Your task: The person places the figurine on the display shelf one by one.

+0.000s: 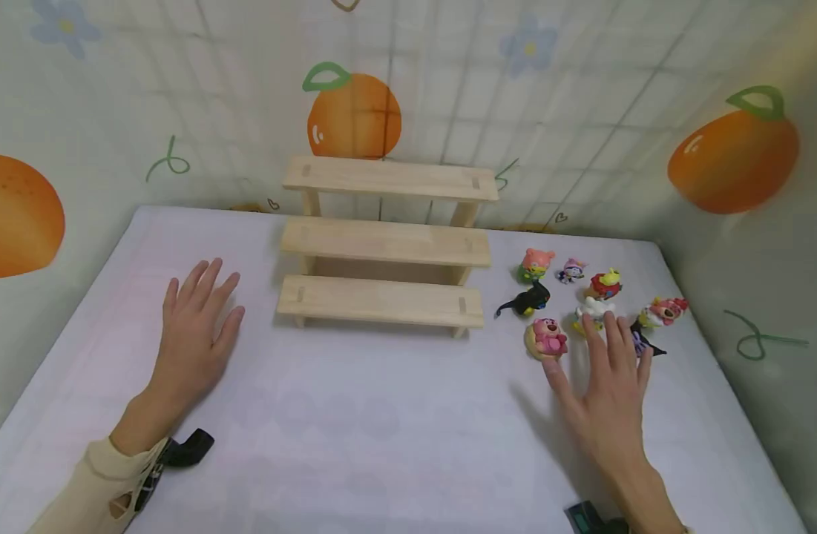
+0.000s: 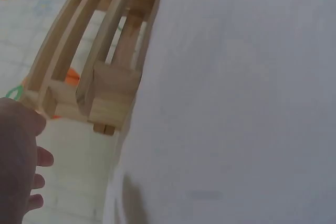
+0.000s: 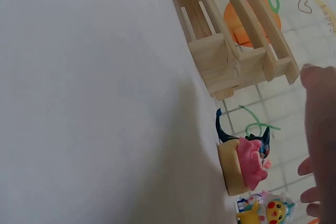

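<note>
Right hand (image 1: 605, 400) | I had its fingers spread over the near side of the small figurines (image 1: 605, 284), thumb beside the pink bear figurine (image 1: 550, 339); whether touching, I couldn't tell | left hand (image 1: 191, 345) | I had it loosely spread over the white table (image 1: 381, 430), left of the wooden tiered shelf (image 1: 385, 241) | small figurines sat right of that shelf

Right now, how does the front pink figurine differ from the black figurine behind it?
The pink figurine is rounded and compact; the black figurine is slimmer, with a thin tail. The pink figurine is nearer the right hand than the black figurine. Both are right of the wooden stand.
</note>
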Tool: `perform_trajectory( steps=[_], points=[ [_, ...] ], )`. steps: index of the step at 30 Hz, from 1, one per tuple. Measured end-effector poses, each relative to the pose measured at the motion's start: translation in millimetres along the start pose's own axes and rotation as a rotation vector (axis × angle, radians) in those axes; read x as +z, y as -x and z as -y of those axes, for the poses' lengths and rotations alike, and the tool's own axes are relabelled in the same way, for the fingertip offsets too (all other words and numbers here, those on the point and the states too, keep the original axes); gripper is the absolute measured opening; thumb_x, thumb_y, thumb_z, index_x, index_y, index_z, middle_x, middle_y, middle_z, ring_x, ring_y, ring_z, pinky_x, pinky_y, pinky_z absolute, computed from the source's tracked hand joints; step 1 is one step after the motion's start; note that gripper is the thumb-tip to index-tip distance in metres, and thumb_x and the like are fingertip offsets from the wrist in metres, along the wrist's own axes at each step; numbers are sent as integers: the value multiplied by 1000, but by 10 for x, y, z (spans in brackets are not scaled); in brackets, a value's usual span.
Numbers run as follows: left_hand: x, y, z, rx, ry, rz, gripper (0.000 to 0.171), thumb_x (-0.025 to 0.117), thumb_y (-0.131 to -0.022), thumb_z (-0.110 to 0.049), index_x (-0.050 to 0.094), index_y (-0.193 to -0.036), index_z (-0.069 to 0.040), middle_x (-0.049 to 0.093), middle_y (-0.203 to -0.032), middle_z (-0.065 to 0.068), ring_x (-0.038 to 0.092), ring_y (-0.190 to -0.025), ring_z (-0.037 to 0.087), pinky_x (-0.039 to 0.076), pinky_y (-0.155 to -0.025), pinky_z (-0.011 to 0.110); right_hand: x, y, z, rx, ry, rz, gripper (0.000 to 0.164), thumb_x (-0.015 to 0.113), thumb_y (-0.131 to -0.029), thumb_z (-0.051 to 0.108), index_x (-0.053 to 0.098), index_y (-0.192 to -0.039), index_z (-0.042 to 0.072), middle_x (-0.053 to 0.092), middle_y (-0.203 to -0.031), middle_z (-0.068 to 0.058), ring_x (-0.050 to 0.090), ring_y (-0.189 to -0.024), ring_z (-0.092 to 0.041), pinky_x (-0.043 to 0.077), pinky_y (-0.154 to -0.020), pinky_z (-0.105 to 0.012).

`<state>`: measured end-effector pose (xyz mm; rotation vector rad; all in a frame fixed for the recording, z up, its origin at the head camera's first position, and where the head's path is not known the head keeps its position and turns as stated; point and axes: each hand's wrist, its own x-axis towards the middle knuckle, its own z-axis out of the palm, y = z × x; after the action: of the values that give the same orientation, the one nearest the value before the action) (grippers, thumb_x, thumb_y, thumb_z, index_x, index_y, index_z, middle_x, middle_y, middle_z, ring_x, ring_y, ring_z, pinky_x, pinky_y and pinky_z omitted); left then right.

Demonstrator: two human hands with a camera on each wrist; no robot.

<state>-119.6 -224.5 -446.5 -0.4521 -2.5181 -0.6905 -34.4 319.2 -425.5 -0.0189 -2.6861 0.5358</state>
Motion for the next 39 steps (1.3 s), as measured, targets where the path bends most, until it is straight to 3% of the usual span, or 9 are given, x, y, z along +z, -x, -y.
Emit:
perform_trajectory(
  steps=[6,12,18,26,33,39],
  points=[
    [86,31,-212,62,31,2,49,61,-101,-22,61,-146,-3,47,-162,18,34,-156,39,13,-126,69,-13,-51,18,-32,-15,4,84,57,-99,62,40,-162,8,26,-172,-22,12,-163,-39,-6,-127,-69],
    [264,70,-502,195,100,16,51,54,-105,-32,62,-145,-2,53,-158,17,39,-153,39,16,-126,67,-6,11,-27,-15,-19,10,81,57,-101,59,43,-159,5,28,-171,-24,14,-162,-41,-4,-127,-69],
    [478,76,-918,344,203,33,53,46,-110,-38,62,-145,-1,55,-155,18,43,-150,41,24,-124,67,-14,89,-42,4,-39,18,79,60,-101,55,43,-160,5,31,-169,-24,17,-162,-41,-2,-128,-68],
    [723,86,-1468,481,307,118,52,48,-111,-37,58,-149,-2,51,-159,15,42,-151,39,26,-125,65,-36,111,2,3,-59,35,80,64,-100,53,41,-161,7,33,-169,-23,17,-162,-40,0,-130,-64],
    [847,146,-1726,524,350,197,52,50,-110,-34,54,-152,-3,46,-164,10,40,-153,36,30,-126,59,-15,42,65,-25,-78,46,82,66,-99,52,40,-162,7,36,-167,-24,22,-160,-41,3,-130,-64],
    [974,164,-1936,606,380,293,57,53,-110,-34,48,-156,-2,42,-167,13,36,-157,34,30,-128,53,10,41,78,-25,-85,56,82,65,-100,52,40,-162,5,37,-167,-24,23,-160,-41,5,-130,-64]
  ],
)
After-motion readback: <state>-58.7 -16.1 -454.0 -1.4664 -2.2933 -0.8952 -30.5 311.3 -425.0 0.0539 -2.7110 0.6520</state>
